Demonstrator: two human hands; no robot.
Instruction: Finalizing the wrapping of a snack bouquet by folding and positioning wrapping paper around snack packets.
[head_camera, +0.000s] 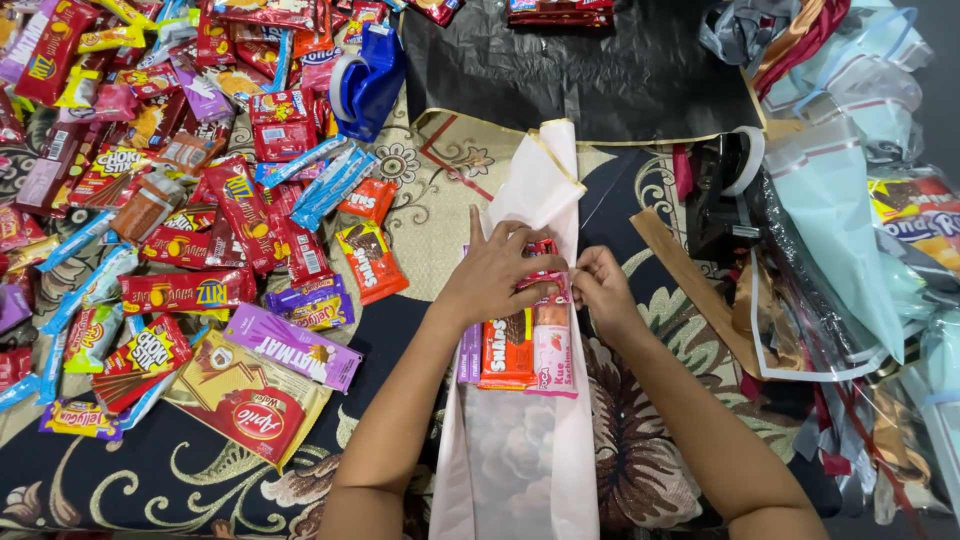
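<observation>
My left hand (497, 268) lay flat, fingers spread, pressing down on a row of snack packets (520, 340) that rested on a long pale pink wrapping sheet (545, 185). My right hand (598, 287) pinched the sheet's edge just beside the packets, its grip clenched on the paper. The sheet ran lengthwise over a dark floral cloth (640, 460). To the left, well apart, a heap of assorted snack packs (190, 200) covered the cloth, with a blue tape dispenser (368, 85) at its upper edge. A black tape dispenser (722, 195) and clear plastic sheets (830, 230) lay to the right.
</observation>
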